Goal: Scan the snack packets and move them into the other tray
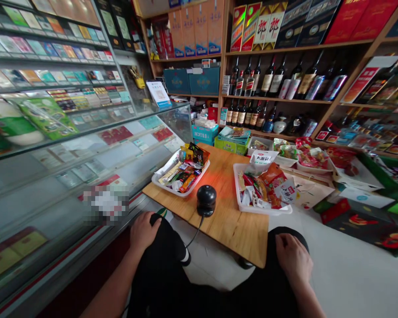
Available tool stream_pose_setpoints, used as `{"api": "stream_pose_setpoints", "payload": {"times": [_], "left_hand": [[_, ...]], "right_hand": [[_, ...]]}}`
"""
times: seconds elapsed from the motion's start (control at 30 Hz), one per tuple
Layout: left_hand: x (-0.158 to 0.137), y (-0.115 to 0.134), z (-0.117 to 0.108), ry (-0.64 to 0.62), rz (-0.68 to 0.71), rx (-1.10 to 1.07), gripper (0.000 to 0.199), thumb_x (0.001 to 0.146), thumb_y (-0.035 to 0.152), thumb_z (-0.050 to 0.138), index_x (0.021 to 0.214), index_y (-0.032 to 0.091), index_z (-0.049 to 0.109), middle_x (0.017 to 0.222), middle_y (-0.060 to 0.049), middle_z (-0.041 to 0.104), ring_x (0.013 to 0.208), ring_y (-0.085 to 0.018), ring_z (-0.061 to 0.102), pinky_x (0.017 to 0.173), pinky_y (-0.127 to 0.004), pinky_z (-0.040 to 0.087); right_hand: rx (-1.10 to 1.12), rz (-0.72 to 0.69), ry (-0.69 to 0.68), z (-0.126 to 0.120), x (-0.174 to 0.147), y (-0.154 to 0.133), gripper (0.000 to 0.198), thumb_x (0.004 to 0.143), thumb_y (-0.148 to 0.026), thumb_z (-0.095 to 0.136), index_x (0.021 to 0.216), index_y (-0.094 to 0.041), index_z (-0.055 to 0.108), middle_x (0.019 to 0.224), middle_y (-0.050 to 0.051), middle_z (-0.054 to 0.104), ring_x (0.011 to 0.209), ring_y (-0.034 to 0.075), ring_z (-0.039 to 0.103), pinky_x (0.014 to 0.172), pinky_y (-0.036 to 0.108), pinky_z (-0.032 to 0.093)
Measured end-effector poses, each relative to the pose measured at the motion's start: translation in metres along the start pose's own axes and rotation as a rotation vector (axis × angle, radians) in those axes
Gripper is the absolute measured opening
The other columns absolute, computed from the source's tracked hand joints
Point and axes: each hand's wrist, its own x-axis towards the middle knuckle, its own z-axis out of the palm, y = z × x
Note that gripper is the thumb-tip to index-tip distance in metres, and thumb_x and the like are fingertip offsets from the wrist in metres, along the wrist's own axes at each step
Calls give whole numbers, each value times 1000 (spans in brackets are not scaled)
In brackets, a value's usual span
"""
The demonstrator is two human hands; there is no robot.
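Observation:
My left hand (pixel 143 230) rests on my left knee, holding nothing, its fingers laid over the black trousers. On my right knee lies my right hand (pixel 294 256), also without anything in it, fingers loosely bent over the cloth. Between and beyond the knees stands a small wooden table (pixel 239 234). A black dome-shaped scanner (pixel 206 198) with a cable sits on it, casting a red glow behind. To its left is a white plastic basket (pixel 175 192) of snack packets (pixel 189 170); to its right, another white basket (pixel 252 209) holds larger snack packets (pixel 268 185).
A glass display counter (pixel 86 145) runs along the left, with cigarette shelves (pixel 53 48) behind. Wooden shelves (pixel 295 47) at the back carry bottles (pixel 268 77) and gift boxes (pixel 199 28). Snack trays (pixel 313 165) and cartons (pixel 354 221) stand at the right.

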Motion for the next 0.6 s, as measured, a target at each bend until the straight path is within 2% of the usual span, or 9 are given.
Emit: {"api": "stream_pose_setpoints", "payload": {"times": [0.23,0.6], "left_hand": [[-3,14,-6,-16,-24,6,40,97,42,50,127,20,65,133,-13,66,129,-32,55,110,-44,40],[-1,5,-2,-14,-26,43,41,98,46,47,127,21,63,131,-13,65,127,-33,57,105,-43,45]], "right_hand": [[19,-34,6,-1,-3,0,38,95,-51,41,98,-28,71,110,6,74,96,28,67,77,41,49],[45,-42,40,2,-6,2,37,94,-51,42,97,-28,70,107,6,73,98,28,68,79,42,50]]}}
